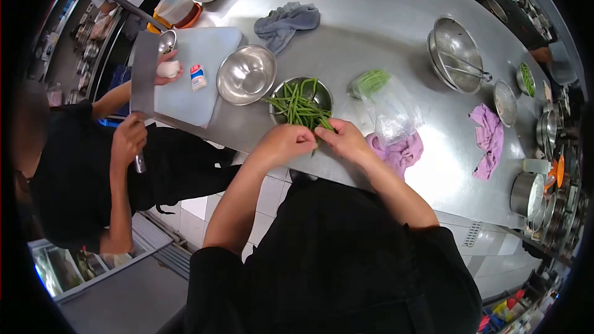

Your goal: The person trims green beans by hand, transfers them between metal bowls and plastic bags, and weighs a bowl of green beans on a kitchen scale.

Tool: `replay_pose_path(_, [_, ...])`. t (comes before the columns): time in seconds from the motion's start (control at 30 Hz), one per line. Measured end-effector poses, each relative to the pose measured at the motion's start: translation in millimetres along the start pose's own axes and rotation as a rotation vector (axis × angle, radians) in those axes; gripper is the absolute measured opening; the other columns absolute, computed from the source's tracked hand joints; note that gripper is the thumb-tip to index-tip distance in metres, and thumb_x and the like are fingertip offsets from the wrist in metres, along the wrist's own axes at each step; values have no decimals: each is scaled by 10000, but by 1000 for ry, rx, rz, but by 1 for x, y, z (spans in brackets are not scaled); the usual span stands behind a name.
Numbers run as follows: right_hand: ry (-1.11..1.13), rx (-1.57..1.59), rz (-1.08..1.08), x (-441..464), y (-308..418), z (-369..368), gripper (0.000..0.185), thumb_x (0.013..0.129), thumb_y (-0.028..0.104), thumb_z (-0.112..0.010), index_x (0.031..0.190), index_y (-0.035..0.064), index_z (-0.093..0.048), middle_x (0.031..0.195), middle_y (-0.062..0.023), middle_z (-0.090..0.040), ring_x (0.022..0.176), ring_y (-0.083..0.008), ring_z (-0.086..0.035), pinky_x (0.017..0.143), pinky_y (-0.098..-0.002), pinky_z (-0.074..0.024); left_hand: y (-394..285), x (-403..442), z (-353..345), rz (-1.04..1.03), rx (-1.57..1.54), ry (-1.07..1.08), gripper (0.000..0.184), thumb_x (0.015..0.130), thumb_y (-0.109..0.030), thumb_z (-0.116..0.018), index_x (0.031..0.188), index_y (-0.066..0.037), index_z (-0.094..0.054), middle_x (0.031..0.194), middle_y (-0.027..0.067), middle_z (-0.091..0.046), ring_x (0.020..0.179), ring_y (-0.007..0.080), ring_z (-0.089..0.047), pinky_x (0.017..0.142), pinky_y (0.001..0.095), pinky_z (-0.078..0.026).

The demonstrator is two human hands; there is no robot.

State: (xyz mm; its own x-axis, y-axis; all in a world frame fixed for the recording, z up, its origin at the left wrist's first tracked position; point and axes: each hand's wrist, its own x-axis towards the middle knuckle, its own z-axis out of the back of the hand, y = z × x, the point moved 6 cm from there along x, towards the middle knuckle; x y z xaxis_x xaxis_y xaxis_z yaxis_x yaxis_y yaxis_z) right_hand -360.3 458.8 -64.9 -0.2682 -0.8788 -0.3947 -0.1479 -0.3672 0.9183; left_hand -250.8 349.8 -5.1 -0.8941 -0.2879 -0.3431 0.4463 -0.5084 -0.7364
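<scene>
Green beans (296,104) are heaped in a steel bowl (326,91) at the table's near edge, some sticking out over its rim. My left hand (291,143) is closed in a pinch just in front of the bowl. Close beside it, my right hand (344,141) pinches a green bean between thumb and fingers. The bean's end shows between both hands, though the fingertips hide most of it. To the bowl's left stands a wider steel bowl (247,75). A clear plastic bag (393,111) with more green beans (372,80) lies to the right.
At left a co-worker holds a cleaver (145,74) and a white item (168,69) by a cutting board (213,43). A grey cloth (288,21), pink cloths (399,153), a colander with a whisk-like tool (456,52) and pots (528,193) are on the steel table.
</scene>
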Motion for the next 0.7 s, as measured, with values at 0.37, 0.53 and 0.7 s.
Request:
replay_pose_path(0.37, [-79, 470, -59, -12, 0, 19, 235, 974, 280, -580, 895, 60, -559, 729, -51, -584, 586, -151, -555, 520, -290, -448, 28, 58, 28, 292, 596, -343, 230, 855, -309, -655, 980, -119, -687, 867, 110, -704, 868, 310, -676, 767, 441, -510])
replay_pose_path(0.53, [-84, 458, -27, -15, -7, 30, 245, 980, 292, -570, 889, 65, -561, 710, -36, -583, 557, -143, -559, 525, -280, -446, 34, 74, 38, 214, 397, -355, 239, 811, -303, -680, 865, -73, -713, 818, 134, -700, 769, 309, -670, 693, 420, -507])
replay_pose_path(0.7, [-113, 503, -49, -23, -3, 38, 209, 977, 259, -579, 933, 56, -558, 735, -50, -590, 586, -162, -564, 547, -311, -471, 32, 59, 63, 248, -280, -237, 250, 840, -267, -698, 871, -19, -684, 697, -6, -598, 551, 65, -518, 488, 226, -378])
